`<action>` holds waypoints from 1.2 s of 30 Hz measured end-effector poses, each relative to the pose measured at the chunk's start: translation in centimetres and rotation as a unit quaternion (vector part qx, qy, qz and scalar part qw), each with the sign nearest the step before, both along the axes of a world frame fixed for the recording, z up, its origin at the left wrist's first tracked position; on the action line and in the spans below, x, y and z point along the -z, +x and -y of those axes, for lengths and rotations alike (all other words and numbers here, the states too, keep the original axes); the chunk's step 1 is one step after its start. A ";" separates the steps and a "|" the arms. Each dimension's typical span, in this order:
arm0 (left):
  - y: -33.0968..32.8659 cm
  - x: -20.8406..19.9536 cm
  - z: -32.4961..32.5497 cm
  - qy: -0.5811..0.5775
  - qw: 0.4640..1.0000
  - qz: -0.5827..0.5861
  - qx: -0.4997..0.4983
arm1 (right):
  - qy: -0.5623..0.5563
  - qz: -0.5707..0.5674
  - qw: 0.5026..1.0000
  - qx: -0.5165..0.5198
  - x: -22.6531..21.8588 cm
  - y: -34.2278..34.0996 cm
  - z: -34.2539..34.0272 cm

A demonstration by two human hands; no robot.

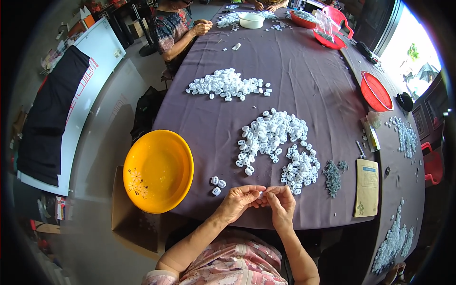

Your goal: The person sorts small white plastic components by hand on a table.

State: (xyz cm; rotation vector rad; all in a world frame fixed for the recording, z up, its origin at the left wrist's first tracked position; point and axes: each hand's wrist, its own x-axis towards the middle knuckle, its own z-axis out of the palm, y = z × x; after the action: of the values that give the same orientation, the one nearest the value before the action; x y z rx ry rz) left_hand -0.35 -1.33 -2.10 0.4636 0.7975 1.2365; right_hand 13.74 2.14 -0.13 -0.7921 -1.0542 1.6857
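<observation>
Left hand (pixel 241 200): palm turned inward, thumb and index finger drawn together in a narrow pinch on a small pale piece (pixel 261 194); no wide gap between the tips.
Right hand (pixel 281 202): thumb and forefinger likewise closed to a pinch on the same piece, meeting the left fingertips from the other side.
Piece in grip: lay between the two sets of fingertips, near the front edge of the table; mostly covered by the fingers, so its exact form could not be told.
Near white cluster (pixel 304 167): small white pieces with dark markings, just beyond the right hand.
Main white heap (pixel 273 133): larger, same kind of pieces, beyond the near cluster and slightly left of it.
Loose white trio (pixel 216 191): three pieces close together, left of the left hand.
Grey heap (pixel 331 179): small slender grey parts, to the right of the near cluster.
Yellow basin (pixel 159 154): at the left table edge, flower print inside, well apart from the hands.
Tan booklet (pixel 366 190): lay flat, right of the grey heap.
Surface: dark purplish cloth (pixel 213 126), lightly creased, under the white heaps.
</observation>
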 end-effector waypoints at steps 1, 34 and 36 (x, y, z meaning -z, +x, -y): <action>0.0 0.0 0.0 0.008 1.000 0.002 0.004 | -0.001 -0.001 1.000 0.000 0.1 0.0 -0.1; 0.0 -0.1 -0.3 0.002 0.999 0.040 0.003 | 0.183 0.091 0.978 0.049 1.4 -0.1 0.5; 0.0 -0.2 -0.3 -0.011 0.999 0.047 0.000 | 0.202 0.109 0.972 0.057 1.4 -0.1 0.5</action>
State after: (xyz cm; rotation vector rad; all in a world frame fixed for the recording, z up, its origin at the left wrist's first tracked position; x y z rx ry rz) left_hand -0.38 -1.06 -1.87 0.3856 0.7300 1.2392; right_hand 13.65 1.66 -1.56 -0.7627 -1.4198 1.2480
